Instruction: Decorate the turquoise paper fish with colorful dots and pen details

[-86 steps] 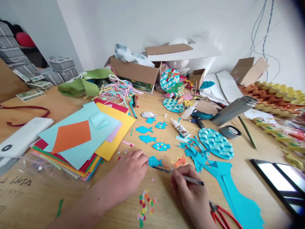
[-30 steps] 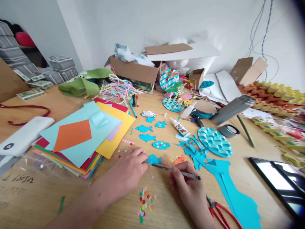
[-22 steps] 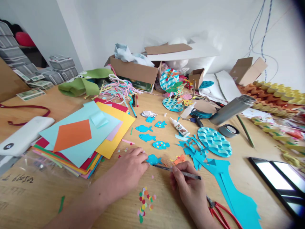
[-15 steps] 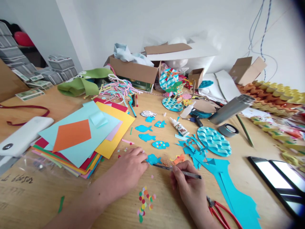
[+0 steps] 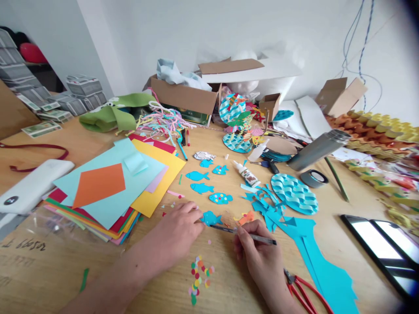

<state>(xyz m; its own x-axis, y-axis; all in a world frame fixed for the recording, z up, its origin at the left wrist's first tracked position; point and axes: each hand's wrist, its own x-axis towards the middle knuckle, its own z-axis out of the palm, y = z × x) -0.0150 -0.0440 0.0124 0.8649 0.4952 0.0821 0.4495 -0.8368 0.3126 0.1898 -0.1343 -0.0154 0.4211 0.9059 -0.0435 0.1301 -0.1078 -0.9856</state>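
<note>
Pen work on a paper cut-out, as I follow it from afar through the head camera. The left hand lies palm down on the desk, fingers loosely bent, their tips at the head end of a blue paper fish; what its underside may pinch is hidden from me. The right hand grips a slim pen between thumb and fingers, slanted so that its point meets the lower edge of that fish. Whether the nib touches paper I cannot tell.

I judge the step in hand to be drawing detail on this fish, which lies between the two hands. Farther back, a plain blue fish shows a dark line at the head, and a spotted fish carries coloured dots. Loose paper dots lie nearer me, and a glue bottle rests beyond the hands.

In my reading, the next move calls for light downward pressure from the left fingertips and a short, controlled pen stroke; so small and light a cut-out could easily slip or turn under the nib.
</note>
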